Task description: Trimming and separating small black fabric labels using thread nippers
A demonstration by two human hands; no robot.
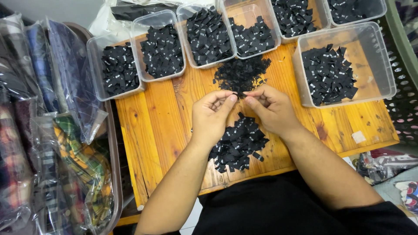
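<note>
Both forearms reach over the near heap of black labels (pixel 238 142); left hand (pixel 212 114) and right hand (pixel 269 109) pinch one label (pixel 240 93) between fingertips above the wooden surface (pixel 156 126). Best kept a light, thumb-and-forefinger pinch.

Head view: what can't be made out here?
- Label pinched between left hand and right hand: mostly hidden by fingertips.
- Near pile: partly covered by both hands.
- Top tubs: cut off by the frame edge.
- Label markings: too small.
</note>
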